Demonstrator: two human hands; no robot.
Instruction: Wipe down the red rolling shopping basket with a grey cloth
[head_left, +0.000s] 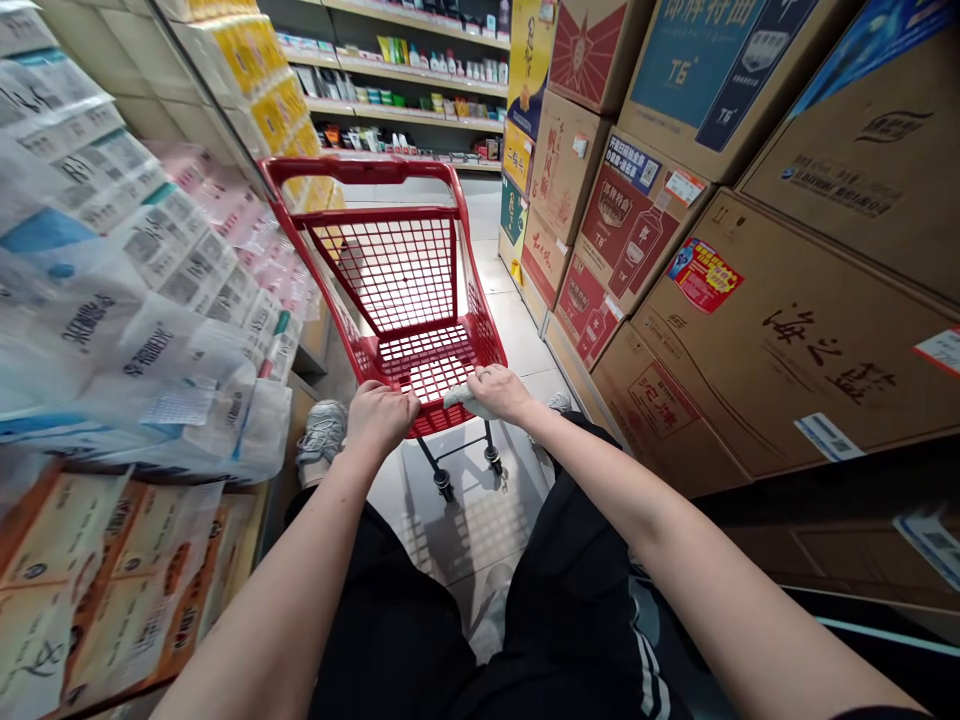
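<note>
A red plastic shopping cart (pixel 415 270) stands in front of me, its basket showing nothing inside. Its near rim is low, and a higher red bar crosses the far end. My left hand (pixel 381 415) is closed over the left part of the near rim. Farther right along that rim, my right hand (pixel 501 392) is closed with a pale grey cloth (pixel 465 401) under its fingers, pressed against the cart. A ring shows on a right finger. Both thumbs point inward, and the undersides of the fingers are hidden.
Stacked cardboard boxes (pixel 795 330) line the right side closely. Plastic-wrapped paper packs (pixel 165 330) bulge in from the left, above orange-and-cream packages (pixel 127 580). Shelves of bottles and tubes (pixel 420 75) cross the far end. Tiled floor (pixel 487 250) runs between.
</note>
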